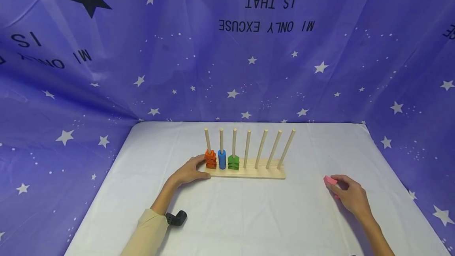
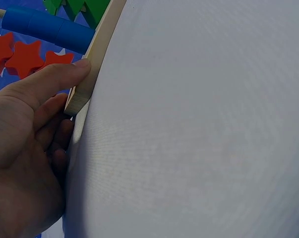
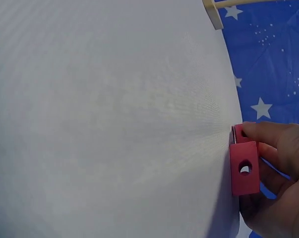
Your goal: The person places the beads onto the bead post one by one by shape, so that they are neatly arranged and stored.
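A wooden peg board (image 1: 249,174) with several upright pegs stands mid-table. My left hand (image 1: 190,171) grips its left end, the thumb along the front edge and the fingers behind. Orange star pieces (image 1: 211,160) sit on the leftmost peg, blue cylinders (image 1: 222,160) on the second, and green notched pieces (image 1: 233,162) on the third; the other pegs are bare. Off to the right, my right hand (image 1: 352,196) pinches a pink block (image 1: 329,180) low over the table. Another pink block (image 3: 244,186), rectangular with a round hole, shows close by the fingers in the right wrist view.
White cloth covers the table (image 1: 263,216). A blue-purple curtain (image 1: 213,62) printed with stars and letters surrounds its back and sides. Beside the left sleeve (image 1: 147,230) is a black device (image 1: 177,218) at the wrist.
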Demonstrator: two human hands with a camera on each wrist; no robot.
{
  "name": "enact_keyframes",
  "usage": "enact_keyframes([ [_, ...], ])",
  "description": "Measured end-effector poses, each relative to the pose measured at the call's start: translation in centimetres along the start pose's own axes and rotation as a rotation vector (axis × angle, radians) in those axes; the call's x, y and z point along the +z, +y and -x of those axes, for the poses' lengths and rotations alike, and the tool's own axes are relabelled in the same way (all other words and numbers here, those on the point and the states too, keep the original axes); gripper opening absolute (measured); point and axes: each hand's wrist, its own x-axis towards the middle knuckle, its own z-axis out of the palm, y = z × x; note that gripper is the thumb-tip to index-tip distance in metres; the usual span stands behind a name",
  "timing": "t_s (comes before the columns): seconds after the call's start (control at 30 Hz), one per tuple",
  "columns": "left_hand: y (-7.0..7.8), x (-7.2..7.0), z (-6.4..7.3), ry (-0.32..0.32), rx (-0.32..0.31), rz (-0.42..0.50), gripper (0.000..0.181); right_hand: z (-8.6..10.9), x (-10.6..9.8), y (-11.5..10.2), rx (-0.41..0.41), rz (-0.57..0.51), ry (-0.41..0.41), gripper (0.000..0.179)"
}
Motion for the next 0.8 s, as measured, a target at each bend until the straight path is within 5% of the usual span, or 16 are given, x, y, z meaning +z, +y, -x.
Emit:
enact_keyframes([
  [0.3, 0.1, -0.1, 0.0, -0.004, -0.001, -0.004, 0.078, -0.3, 0.6, -3.1, -0.124, -0.198, 0.080, 0.031],
  [0.6, 0.1, -0.2, 0.0, 0.002, -0.003, -0.001, 0.078, -0.5, 2.2, -6.8, -0.151, -0.384, 0.009, 0.030],
  [0.8, 0.0, -0.1, 0.0, -0.001, -0.003, 0.006, 0.079, -0.4, 3.6, -8.2, -0.184, -0.367, -0.037, 0.033],
])
